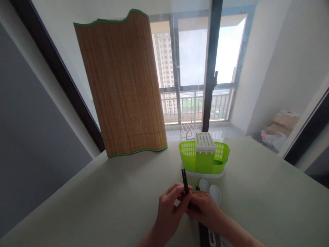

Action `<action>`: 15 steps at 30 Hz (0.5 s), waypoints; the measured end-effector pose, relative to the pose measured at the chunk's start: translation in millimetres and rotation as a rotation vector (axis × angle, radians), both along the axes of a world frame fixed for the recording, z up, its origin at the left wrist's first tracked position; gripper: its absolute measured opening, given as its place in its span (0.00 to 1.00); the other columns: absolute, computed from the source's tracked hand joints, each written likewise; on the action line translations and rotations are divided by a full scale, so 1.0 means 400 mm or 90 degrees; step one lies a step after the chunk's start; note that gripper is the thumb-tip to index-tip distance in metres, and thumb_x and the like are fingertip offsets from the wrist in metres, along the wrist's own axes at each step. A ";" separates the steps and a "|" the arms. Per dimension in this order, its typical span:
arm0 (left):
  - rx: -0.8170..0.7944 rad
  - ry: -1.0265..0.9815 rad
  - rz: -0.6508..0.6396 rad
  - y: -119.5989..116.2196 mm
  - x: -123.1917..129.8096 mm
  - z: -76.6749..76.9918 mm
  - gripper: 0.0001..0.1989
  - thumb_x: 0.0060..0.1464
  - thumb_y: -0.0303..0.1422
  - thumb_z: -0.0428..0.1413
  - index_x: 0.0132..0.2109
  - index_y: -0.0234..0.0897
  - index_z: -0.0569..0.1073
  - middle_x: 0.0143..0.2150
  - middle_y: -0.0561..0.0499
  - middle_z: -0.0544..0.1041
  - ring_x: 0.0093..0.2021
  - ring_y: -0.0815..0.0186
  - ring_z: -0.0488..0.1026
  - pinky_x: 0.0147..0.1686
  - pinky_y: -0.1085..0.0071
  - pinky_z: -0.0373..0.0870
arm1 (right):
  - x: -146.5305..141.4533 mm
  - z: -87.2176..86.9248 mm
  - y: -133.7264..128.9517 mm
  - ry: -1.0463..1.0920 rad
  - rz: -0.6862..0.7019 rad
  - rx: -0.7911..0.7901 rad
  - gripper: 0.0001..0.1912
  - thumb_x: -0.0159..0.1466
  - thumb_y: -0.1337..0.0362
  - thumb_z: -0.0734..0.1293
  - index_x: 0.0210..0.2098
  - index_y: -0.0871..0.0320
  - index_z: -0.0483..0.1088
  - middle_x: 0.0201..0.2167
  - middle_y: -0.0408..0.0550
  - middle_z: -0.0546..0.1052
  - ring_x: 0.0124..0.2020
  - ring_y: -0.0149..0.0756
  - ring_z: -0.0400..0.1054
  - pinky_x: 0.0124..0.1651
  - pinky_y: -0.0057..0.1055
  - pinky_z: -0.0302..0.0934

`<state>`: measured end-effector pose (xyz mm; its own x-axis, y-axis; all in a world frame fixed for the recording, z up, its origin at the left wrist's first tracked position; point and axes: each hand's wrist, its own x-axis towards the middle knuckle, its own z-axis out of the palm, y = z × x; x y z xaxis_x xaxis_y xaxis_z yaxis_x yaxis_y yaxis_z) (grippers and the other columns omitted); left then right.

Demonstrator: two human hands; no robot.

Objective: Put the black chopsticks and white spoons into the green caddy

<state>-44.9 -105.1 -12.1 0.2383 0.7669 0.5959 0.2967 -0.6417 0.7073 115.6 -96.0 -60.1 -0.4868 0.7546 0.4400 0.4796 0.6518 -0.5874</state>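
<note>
Head view: the left hand point(171, 207) pinches dark chopsticks point(185, 181), fingers curled round them. The right hand point(204, 207) closes over their lower part, just before the green cutlery holder point(204, 156) and white spoons point(214, 193) on the table point(102, 195).

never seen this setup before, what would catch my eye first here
The tall bamboo mat standing curved on the table's far left side stands out first. Right of it sits a bright green basket with a white slotted insert. Close in front, the left hand and right hand hold black chopsticks beside two white spoons.
</note>
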 end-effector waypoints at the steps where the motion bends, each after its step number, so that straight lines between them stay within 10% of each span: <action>1: -0.010 0.005 -0.002 0.002 0.001 0.001 0.08 0.56 0.28 0.55 0.43 0.40 0.75 0.36 0.52 0.75 0.32 0.73 0.73 0.32 0.80 0.72 | 0.001 0.000 0.001 0.003 0.001 -0.001 0.04 0.62 0.63 0.65 0.33 0.56 0.67 0.27 0.42 0.72 0.28 0.31 0.65 0.33 0.26 0.55; 10: -0.040 0.029 -0.013 0.017 -0.008 0.025 0.08 0.57 0.30 0.54 0.42 0.39 0.77 0.34 0.51 0.76 0.30 0.72 0.74 0.29 0.79 0.73 | 0.008 0.006 0.007 -0.043 -0.042 0.020 0.06 0.60 0.64 0.65 0.29 0.56 0.64 0.25 0.40 0.70 0.26 0.30 0.62 0.30 0.26 0.52; 15: 0.010 -0.088 0.107 0.065 -0.038 0.128 0.08 0.54 0.34 0.57 0.40 0.38 0.76 0.35 0.53 0.76 0.25 0.74 0.72 0.26 0.79 0.73 | 0.020 0.012 0.013 -0.054 -0.077 0.037 0.05 0.64 0.64 0.61 0.32 0.56 0.67 0.25 0.41 0.72 0.27 0.29 0.64 0.31 0.25 0.52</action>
